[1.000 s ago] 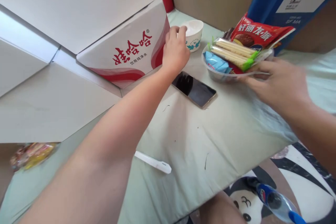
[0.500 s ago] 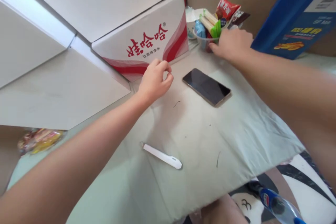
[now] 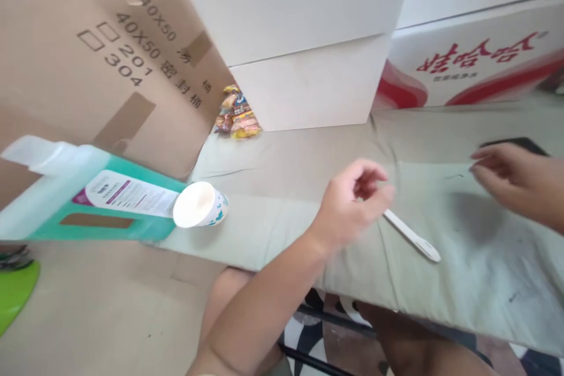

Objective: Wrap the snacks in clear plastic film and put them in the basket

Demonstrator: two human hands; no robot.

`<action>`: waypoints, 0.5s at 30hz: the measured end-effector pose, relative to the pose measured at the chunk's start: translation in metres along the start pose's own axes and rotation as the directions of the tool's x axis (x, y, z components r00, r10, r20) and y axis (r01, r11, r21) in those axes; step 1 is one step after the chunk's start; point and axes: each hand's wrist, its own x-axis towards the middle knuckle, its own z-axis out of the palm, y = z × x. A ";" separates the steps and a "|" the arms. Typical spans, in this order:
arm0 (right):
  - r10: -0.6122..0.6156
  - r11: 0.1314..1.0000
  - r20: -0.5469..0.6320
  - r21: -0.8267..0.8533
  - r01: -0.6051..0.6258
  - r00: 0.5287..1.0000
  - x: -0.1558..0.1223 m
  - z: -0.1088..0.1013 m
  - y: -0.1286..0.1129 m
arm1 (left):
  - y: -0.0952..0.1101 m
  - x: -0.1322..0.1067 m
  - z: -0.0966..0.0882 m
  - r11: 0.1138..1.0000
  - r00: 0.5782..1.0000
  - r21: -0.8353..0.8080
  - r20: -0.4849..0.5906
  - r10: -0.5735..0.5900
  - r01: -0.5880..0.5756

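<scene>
Pale green cloth (image 3: 440, 294), soft and creased, is covering the low work surface, and both hands are hovering over it with nothing in them.

- The left hand (image 3: 352, 202) is hanging above the cloth's near edge. Its fingers are loosely curled toward the thumb, pinching only air.
- The slim white plastic pen-like stick (image 3: 412, 236) is lying flat on the cloth just beside the left fingertips, slanting down to the right. It is looking clear of the hand, though blur is making that contact hard to call.
- The right hand (image 3: 515, 185) is showing at the right edge, palm down, fingers stretched out and slack, empty.
- The dark glossy flat phone (image 3: 513, 143) is lying just behind those fingers with only a sliver showing. I cannot tell whether they are touching.

My read is that this is a between-grasps moment, with both hands free and poised over the stick and the phone.

- **Stick:** lifting it is calling for a fine pinch. It is thin, smooth and hard, and it is sitting flush on yielding fabric, so the fingertips need to dig in or roll it.
- **Phone:** it is a slick rigid slab and is calling for an edge grip.

Around them:

- A white paper cup with teal print (image 3: 200, 204) is lying on its side, mouth toward the camera.
- The cup is seemingly touching a teal translucent plastic jug with a white label (image 3: 74, 202), also on its side.
- Brown corrugated cardboard with printed numbers (image 3: 110, 70) is leaning behind.
- A matte white box (image 3: 308, 53) and a white-and-red printed carton (image 3: 476, 64) are standing at the back.
- A crinkly colourful snack packet (image 3: 235, 114) is sitting between the cardboard and the box.
</scene>
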 end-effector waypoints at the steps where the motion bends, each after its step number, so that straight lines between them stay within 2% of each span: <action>1: -0.053 0.999 0.068 0.017 0.052 0.996 -0.011 0.006 -0.031 | -0.007 -0.008 -0.018 0.996 0.997 -0.080 -0.071 -0.038 0.032; 3: -0.109 0.994 0.156 0.024 0.106 0.982 -0.027 0.020 -0.093 | -0.020 -0.018 -0.052 0.976 0.977 -0.198 -0.174 -0.126 0.091; 5: -0.207 0.978 0.225 0.020 0.208 0.952 -0.031 0.036 -0.146 | -0.029 -0.022 -0.081 0.947 0.952 -0.294 -0.233 -0.199 0.127; 8: -0.409 0.909 0.286 0.041 0.415 0.867 -0.024 0.064 -0.209 | -0.034 -0.020 -0.118 0.903 0.932 -0.409 -0.258 -0.253 0.132; 12: -0.579 0.799 0.317 0.039 0.600 0.751 -0.005 0.110 -0.285 | -0.033 -0.012 -0.157 0.852 0.903 -0.508 -0.297 -0.311 0.126; 15: -0.677 0.722 0.289 0.081 0.688 0.677 0.015 0.155 -0.354 | -0.031 -0.007 -0.177 0.775 0.875 -0.617 -0.290 -0.387 0.138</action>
